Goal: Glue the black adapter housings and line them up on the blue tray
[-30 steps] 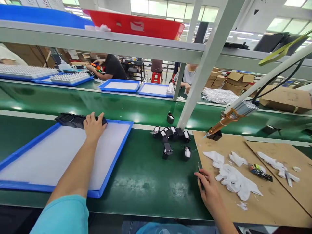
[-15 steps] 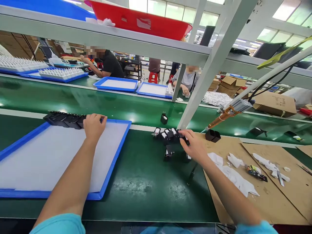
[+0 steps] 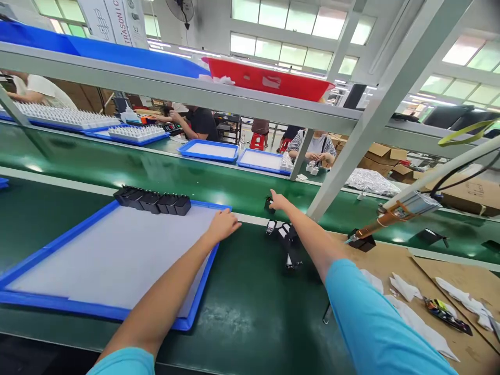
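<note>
1. Green belt (image 3: 219,182): a steady reach across, gripping the black unit (image 3: 269,207) by its sides, seems best
2. Blue tray (image 3: 97,310): black cases (image 3: 150,203) line its far rim
3. Left hand (image 3: 223,226): loosely open over the right rim — earlier at the cases
4. Right hand (image 3: 282,201): at the unit — earlier over the nearer cluster (image 3: 284,230); grip cannot be told
5. Black unit: on the belt, by the right fingertips
</note>
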